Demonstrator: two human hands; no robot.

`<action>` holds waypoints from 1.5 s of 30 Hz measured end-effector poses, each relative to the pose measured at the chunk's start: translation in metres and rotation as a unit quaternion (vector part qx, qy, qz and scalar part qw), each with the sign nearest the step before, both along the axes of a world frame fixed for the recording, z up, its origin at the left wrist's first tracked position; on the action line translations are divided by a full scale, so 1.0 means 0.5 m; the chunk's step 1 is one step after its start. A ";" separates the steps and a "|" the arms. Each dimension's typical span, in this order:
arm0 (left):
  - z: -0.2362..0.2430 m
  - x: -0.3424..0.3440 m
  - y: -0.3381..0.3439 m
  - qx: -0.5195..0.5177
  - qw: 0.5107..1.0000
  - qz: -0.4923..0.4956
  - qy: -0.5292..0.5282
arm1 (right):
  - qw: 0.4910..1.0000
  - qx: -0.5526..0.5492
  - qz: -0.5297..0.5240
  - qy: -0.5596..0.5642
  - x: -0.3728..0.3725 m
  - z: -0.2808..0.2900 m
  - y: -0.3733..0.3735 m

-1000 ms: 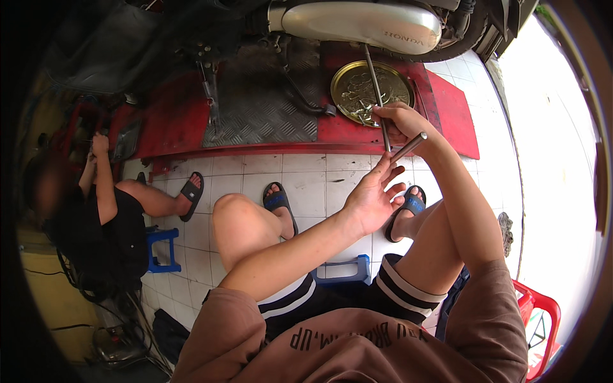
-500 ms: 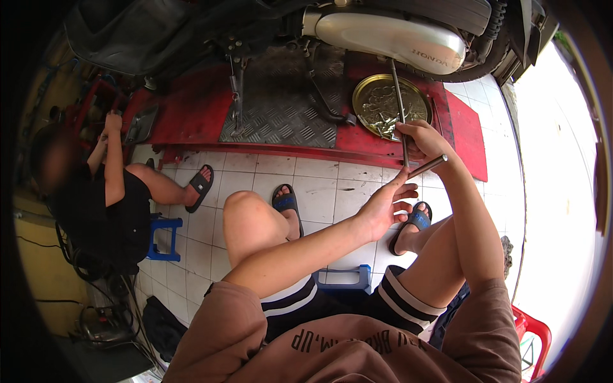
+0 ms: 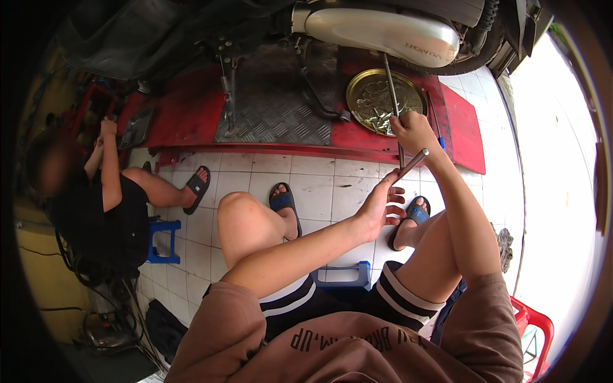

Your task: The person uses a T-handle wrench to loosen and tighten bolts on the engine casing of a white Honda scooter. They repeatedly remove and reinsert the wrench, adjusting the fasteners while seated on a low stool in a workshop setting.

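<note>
My right hand (image 3: 412,134) grips a long steel bar (image 3: 389,82) reaching up beneath the silver exhaust muffler (image 3: 399,35) of a two-wheeler. At the bar's lower end, a steel cross handle (image 3: 415,162) angles up to the right. My left hand (image 3: 382,207) touches that junction with thumb and forefinger area, its other fingers loosely apart. A round brass-coloured tray (image 3: 361,89) holding small shiny metal pieces lies behind the bar, on a red platform (image 3: 172,108) with a checker-plate section (image 3: 255,121).
A co-worker (image 3: 83,198) in black sits at left, both hands near a red rack and a metal tray (image 3: 137,124). A blue stool (image 3: 335,277) is beneath me, a red stool (image 3: 539,329) at lower right. Cables hang at lower left. A bright opening fills the right side.
The cross handle has tilted a little upward and left since half a second ago, with both my hands staying at the bar. The whole view has shifted slightly.
</note>
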State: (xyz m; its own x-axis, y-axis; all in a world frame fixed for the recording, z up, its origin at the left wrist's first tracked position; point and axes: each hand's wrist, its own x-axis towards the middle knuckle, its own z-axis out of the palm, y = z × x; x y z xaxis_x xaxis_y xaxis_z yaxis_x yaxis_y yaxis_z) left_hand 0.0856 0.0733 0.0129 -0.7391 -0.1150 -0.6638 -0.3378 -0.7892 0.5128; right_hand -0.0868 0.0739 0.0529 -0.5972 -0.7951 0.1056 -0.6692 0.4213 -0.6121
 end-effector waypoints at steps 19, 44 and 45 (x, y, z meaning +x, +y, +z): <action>-0.035 -0.026 -0.044 -0.280 0.932 0.019 0.228 | 0.990 0.007 0.024 -0.142 -0.007 0.019 -0.004; -0.083 -0.209 -0.363 -0.804 0.496 -0.322 -0.053 | 0.987 0.159 0.022 -0.003 -0.100 -0.006 0.063; -0.099 -0.226 -0.379 -0.814 0.500 -0.294 -0.036 | 0.984 0.180 0.011 0.000 -0.114 -0.008 0.067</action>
